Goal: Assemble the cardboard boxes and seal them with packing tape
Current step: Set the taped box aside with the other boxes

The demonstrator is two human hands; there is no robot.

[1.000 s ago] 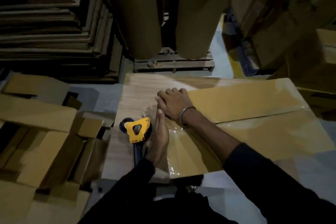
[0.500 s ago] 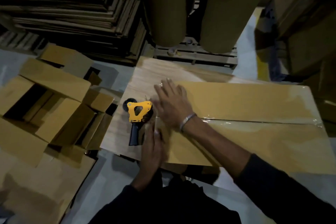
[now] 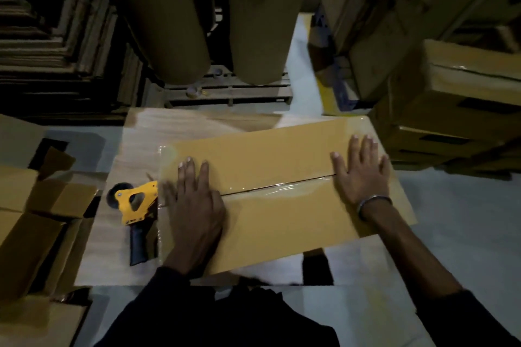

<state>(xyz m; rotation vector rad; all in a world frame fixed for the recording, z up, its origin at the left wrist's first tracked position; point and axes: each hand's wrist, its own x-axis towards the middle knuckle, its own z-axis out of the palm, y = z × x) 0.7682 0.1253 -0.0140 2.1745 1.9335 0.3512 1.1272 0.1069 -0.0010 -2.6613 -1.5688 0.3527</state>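
Both hands are flat on the cardboard box [image 3: 282, 166] here, fingers straight and spread, holding nothing. The left hand [image 3: 194, 205] presses down on the box's left end, palm covering the near end of the seam, fingertips pointing away from the person. The right hand [image 3: 361, 175] lies on the right end, fingers fanned wide across the far flap, a metal bracelet [image 3: 373, 201] at the wrist. Between the two hands runs the centre seam, and there is a strip of clear packing tape [image 3: 270, 187] along it, shiny and a little wrinkled, with more clear film glinting at the box's left edge. The box sits closed, flaps down, on a pale wooden counter [image 3: 141, 144], turned at a slight angle to the counter's edge. Just beside the box's left end, on the bare wood, lies the tape dispenser [image 3: 135, 205], yellow body, dark roller at its far end, dark handle pointing back toward the person; the left hand is close to it but not on it. Off to the left, open boxes [image 3: 42, 205] with flaps up crowd the floor. Behind the counter stand two big brown paper rolls [image 3: 208, 17] on a wooden pallet [image 3: 228, 91], flat cardboard stacked at far left, and sealed boxes [image 3: 456, 98] piled on the right.
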